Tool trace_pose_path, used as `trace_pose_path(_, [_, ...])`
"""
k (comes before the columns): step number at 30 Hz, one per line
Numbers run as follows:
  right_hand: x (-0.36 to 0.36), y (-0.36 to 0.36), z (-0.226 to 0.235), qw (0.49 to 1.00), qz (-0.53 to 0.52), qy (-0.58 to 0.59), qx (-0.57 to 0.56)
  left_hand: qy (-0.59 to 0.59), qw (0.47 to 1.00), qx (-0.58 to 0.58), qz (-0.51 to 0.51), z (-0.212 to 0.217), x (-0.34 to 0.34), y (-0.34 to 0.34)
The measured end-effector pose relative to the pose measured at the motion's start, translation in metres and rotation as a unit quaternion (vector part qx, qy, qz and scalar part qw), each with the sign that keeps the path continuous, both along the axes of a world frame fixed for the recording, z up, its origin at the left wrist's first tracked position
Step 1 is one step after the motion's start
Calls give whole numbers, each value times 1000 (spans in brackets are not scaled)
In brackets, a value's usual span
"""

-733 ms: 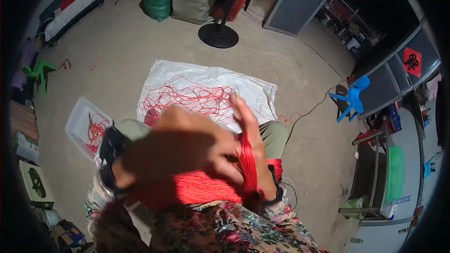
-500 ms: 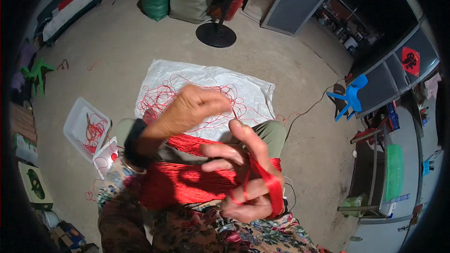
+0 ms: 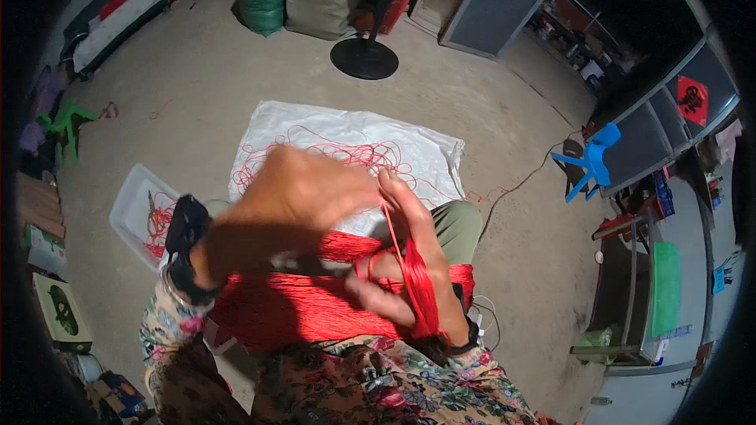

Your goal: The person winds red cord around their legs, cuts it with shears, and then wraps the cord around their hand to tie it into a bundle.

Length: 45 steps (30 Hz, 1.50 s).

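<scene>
Thin, bright red string (image 3: 421, 291), bunched and looped round an unclenched right hand (image 3: 423, 230), 5 o'clock. Super blurry left hand (image 3: 299, 189), 9 o'clock, fingertips hidden; honestly can't tell its grip.

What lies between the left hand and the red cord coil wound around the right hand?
In the head view, a thin red strand runs from beside the left hand to the red cord coil; blur hides whether that hand grips it.

a black fan base (image 3: 365, 59) stands near a green sack (image 3: 261, 1).
</scene>
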State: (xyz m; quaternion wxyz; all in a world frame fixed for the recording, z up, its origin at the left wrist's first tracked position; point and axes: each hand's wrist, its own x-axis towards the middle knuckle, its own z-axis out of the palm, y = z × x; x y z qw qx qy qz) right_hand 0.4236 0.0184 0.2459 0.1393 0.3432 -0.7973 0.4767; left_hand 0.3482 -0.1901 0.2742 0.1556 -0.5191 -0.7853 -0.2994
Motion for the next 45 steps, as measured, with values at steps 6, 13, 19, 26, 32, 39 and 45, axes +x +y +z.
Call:
trace_pose_path(6, [22, -13, 15, 929, 209, -68, -297, -350, 918, 145, -114, -49, -20, 14])
trace_pose_path(13, [-49, -2, -8, 976, -121, -18, -180, -336, 903, -96, -250, -65, 86, 63])
trace_pose_path(19, [-14, -10, -3, 999, -3, -45, -16, -28, 992, -121, 4, 12, 30, 9])
trace_pose_path(26, [17, -15, 15, 948, 163, -115, -248, -315, 921, 229, -13, -50, -25, 20])
trace_pose_path(32, [-17, -7, 10, 910, 30, -157, -382, -226, 963, 71, -131, -104, 64, 79])
trace_pose_path(39, [-40, -1, -15, 993, -78, 71, 45, -115, 983, -73, -122, -5, 59, 33])
trace_pose_path(45, [22, -8, 21, 989, 29, -56, -133, -245, 947, 208, 8, -5, -11, 14])
